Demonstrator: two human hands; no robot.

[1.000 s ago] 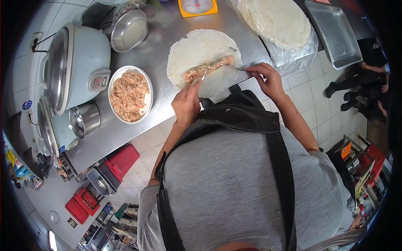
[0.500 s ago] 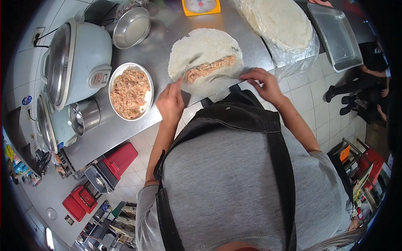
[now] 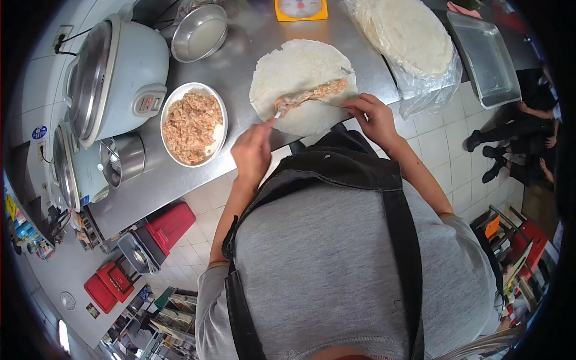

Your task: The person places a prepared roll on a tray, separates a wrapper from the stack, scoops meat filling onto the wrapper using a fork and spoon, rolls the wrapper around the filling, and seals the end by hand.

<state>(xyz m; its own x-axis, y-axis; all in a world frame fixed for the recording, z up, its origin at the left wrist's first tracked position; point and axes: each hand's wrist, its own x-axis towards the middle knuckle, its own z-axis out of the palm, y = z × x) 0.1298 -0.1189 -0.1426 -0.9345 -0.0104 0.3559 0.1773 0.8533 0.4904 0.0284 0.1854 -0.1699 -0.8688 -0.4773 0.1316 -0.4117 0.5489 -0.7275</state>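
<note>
A round, pale wrapper sheet [image 3: 300, 63] lies flat on the steel counter. Across its nearer half runs a strip of minced orange-brown filling [image 3: 327, 89]. My left hand [image 3: 254, 147], closed and slightly blurred, grips a thin utensil [image 3: 277, 114] with a whitish part at the left end of the strip; its exact kind is unclear. At the sheet's right edge, my right hand [image 3: 372, 116] pinches a slim metal utensil [image 3: 329, 104] that points left along the filling. An oval white dish [image 3: 224, 129] of the same filling stands left of the sheet.
A metal bowl of cloudy liquid [image 3: 204, 39] and a large cooker [image 3: 135, 78] stand at left. Beyond the sheet is a yellow scale [image 3: 303, 15]. Stacked wrappers in plastic [image 3: 414, 42] and a metal tray [image 3: 489, 66] lie right. Other people [image 3: 522, 126] are at far right.
My left hand has moved toward the strip's left end, bringing its utensil onto the filling. The right hand's utensil stays beside the strip. The whole view has shifted slightly.
</note>
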